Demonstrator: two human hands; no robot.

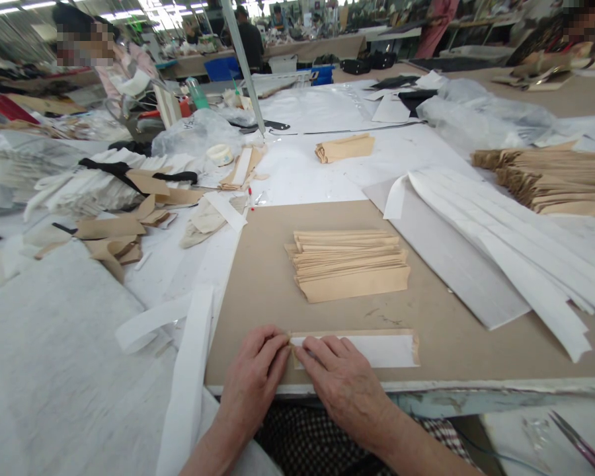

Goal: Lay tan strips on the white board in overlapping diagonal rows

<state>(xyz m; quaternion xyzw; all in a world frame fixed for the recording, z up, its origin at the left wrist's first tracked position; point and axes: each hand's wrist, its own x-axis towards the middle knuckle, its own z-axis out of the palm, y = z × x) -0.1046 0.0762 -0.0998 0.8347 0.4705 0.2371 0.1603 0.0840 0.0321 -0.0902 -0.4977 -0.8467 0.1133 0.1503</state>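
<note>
Fingers (278, 342) of the left hand (258, 365) are pinching a tan strip (416, 348) on the table (258, 264), and the right hand (341, 370), stretched loosely, is pressing it. A white strip (391, 352) is already lying on top, but the left end is looking unfinished; a tan pile (352, 268) is sitting behind.

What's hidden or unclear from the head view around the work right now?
All in the head view:
- Middle of the white strip: under the right hand.
- Left end of the tan piece: partly covered by the left hand.
- Count of the tan stack: layers overlap too tightly.
- Pointed metal tool: cut off at the lower right corner.
- Far worker in black: too small and blurred.
</note>
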